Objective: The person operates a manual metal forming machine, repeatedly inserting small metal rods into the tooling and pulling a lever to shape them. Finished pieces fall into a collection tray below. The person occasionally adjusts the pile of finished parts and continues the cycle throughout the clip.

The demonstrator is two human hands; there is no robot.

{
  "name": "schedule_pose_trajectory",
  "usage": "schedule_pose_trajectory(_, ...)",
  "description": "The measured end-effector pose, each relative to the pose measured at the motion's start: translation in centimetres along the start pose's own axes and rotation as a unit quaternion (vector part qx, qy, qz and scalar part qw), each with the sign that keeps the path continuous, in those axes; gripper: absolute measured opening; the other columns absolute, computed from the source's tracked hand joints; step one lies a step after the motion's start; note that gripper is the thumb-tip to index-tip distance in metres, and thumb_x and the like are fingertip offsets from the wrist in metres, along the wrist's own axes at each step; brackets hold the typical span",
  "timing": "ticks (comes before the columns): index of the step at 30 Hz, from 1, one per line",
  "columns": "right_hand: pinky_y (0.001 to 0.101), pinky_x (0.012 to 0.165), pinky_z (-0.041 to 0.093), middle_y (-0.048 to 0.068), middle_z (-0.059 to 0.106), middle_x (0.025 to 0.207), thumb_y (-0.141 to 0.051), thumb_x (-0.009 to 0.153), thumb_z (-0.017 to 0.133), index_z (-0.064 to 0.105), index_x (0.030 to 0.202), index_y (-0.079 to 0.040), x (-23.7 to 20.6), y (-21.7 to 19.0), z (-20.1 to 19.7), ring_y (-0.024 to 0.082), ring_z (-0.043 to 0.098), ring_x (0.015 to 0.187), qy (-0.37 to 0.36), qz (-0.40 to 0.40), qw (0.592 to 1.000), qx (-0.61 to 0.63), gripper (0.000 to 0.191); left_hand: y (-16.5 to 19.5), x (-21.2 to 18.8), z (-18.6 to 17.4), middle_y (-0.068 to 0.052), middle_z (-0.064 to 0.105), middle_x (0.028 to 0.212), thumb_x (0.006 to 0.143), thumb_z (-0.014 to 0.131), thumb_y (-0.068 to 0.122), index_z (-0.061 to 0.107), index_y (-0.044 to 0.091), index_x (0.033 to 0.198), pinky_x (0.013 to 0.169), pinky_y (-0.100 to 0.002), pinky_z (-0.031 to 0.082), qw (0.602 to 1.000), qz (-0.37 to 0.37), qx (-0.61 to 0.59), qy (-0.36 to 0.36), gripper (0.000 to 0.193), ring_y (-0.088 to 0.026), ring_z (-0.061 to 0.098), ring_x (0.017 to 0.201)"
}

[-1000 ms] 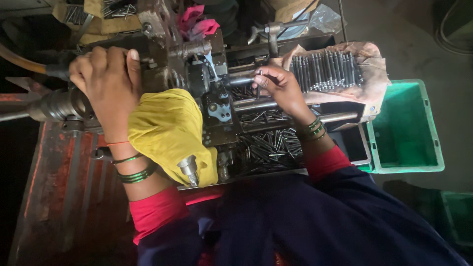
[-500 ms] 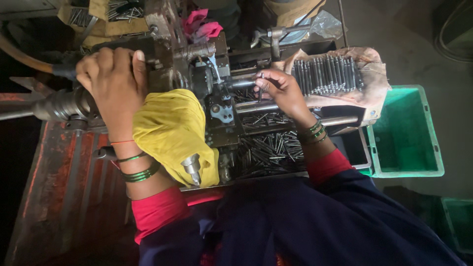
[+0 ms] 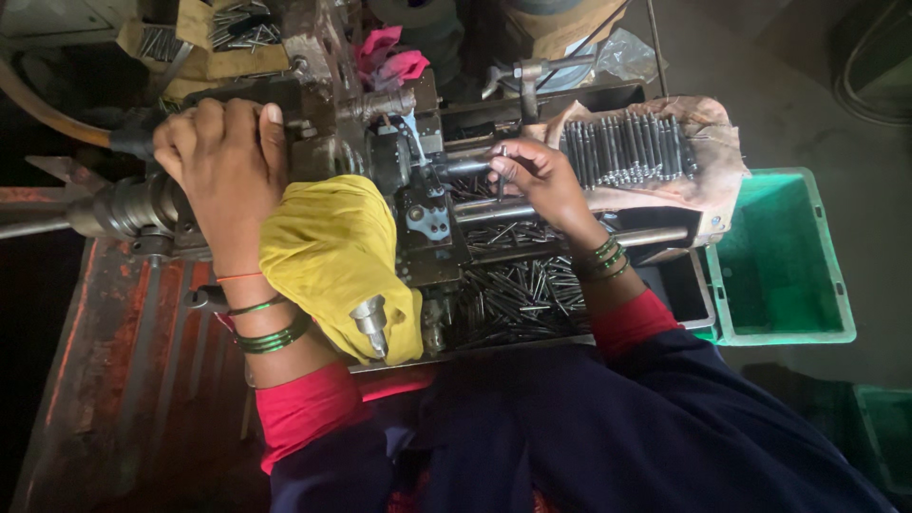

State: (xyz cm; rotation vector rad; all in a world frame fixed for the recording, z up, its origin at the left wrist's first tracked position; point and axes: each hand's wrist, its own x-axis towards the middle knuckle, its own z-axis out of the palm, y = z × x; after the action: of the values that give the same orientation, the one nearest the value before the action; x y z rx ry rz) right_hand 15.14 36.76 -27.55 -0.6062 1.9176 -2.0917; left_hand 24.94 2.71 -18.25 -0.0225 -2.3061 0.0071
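Grip: my left hand (image 3: pixel 223 176) is wrapped tight over the machine's black lever (image 3: pixel 142 141); my right hand (image 3: pixel 537 176) pinches a thin metal pin (image 3: pixel 502 171) between fingertips, right at the machine's holder (image 3: pixel 465 168).
Progress: a good heap of dark pins (image 3: pixel 518 294) lies in the tray (image 3: pixel 686 290) below, while a row of pins (image 3: pixel 622 149) waits on the paper-lined rack just beyond my right hand. I judge the batch partly worked, plenty left.
Pin vs grip: it stands upright in my right fingers, touching the holder's mouth.
Nearby: yellow cloth (image 3: pixel 328 252) drapes the machine between my arms; green crate (image 3: pixel 774 261) to my right.
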Motion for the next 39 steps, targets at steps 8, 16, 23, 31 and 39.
schedule_pose_trajectory(8, 0.0232, 0.077, 0.06, -0.001, 0.071, 0.095, -0.018, 0.103, 0.067, 0.069, 0.121, -0.007, 0.0, -0.1, 0.2, 0.008, 0.071, 0.087, 0.005, 0.013, 1.0, 0.002, 0.022, 0.4, 0.0, -0.3, -0.011, 0.057, 0.109, 0.12, 0.05, 0.028, 0.064, 0.005, 0.103, 0.116, -0.051, 0.032, 1.0, -0.002, 0.0, 0.001, 0.032, -0.034, 0.048, 0.121)
schedule_pose_trajectory(16, 0.0229, 0.078, 0.061, -0.002, 0.072, 0.098, -0.019, 0.103, 0.066, 0.068, 0.123, -0.005, 0.0, -0.2, 0.2, 0.007, 0.071, 0.089, 0.005, 0.005, 1.0, -0.006, 0.024, 0.6, 0.4, -0.7, -0.012, 0.056, 0.107, 0.12, 0.049, 0.029, 0.063, 0.004, 0.101, 0.116, -0.051, 0.033, 1.0, -0.006, -0.009, -0.003, 0.034, -0.034, 0.049, 0.12)
schedule_pose_trajectory(23, 0.0227, 0.077, 0.061, -0.002, 0.072, 0.098, -0.019, 0.103, 0.066, 0.068, 0.123, -0.005, 0.0, -0.1, 0.2, 0.006, 0.07, 0.089, 0.001, -0.005, 1.0, -0.016, 0.025, 0.8, 0.3, -0.9, -0.012, 0.056, 0.107, 0.119, 0.049, 0.029, 0.063, 0.004, 0.101, 0.116, -0.051, 0.033, 1.0, -0.012, -0.009, -0.01, 0.034, -0.035, 0.049, 0.12)
schedule_pose_trajectory(31, 0.0226, 0.079, 0.061, -0.003, 0.07, 0.097, -0.02, 0.104, 0.066, 0.07, 0.12, -0.005, -0.2, -0.3, 0.1, 0.005, 0.069, 0.089, -0.007, -0.012, 1.0, 0.008, 0.023, 0.8, 0.2, -1.0, -0.013, 0.056, 0.108, 0.118, 0.05, 0.028, 0.064, 0.005, 0.104, 0.114, -0.053, 0.031, 1.0, -0.011, -0.009, -0.013, 0.031, -0.037, 0.048, 0.121)
schedule_pose_trajectory(39, 0.0206, 0.077, 0.059, -0.005, 0.07, 0.101, -0.021, 0.102, 0.068, 0.071, 0.121, -0.007, -0.3, -0.3, 0.2, 0.004, 0.069, 0.092, 0.01, -0.01, 1.0, -0.023, 0.024, 0.3, -0.3, -0.5, -0.013, 0.056, 0.111, 0.12, 0.05, 0.028, 0.064, 0.006, 0.107, 0.117, -0.054, 0.031, 1.0, -0.01, 0.006, -0.018, 0.029, -0.036, 0.048, 0.119)
